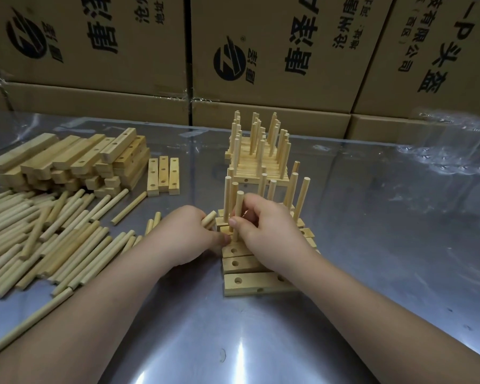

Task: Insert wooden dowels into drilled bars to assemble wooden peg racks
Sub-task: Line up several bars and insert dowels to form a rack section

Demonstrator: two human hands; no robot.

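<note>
Right hand [263, 225] pinches upright dowel [239, 214], seating it in drilled bar [224, 230]. Left hand [186, 236] grips spare dowels [209, 218]. Next, probably: press straight down, then fill the empty bars [241, 263] toward the near edge of the table [372, 245].

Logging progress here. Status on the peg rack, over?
Right hand pinching upright dowel, seating it in drilled bars. Left hand holding spare dowel. Nothing blocking.

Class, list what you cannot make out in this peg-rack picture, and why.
- Head view: how deep the upright dowel sits; the right hand pinching it and the left hand crowd its foot.
- Head view: how many spare dowels the left hand grips; the hand covers all but one end.
- Head view: right ends of the bars, under the right forearm.
- Head view: the loose dowel pile, cut by the left edge.
</note>
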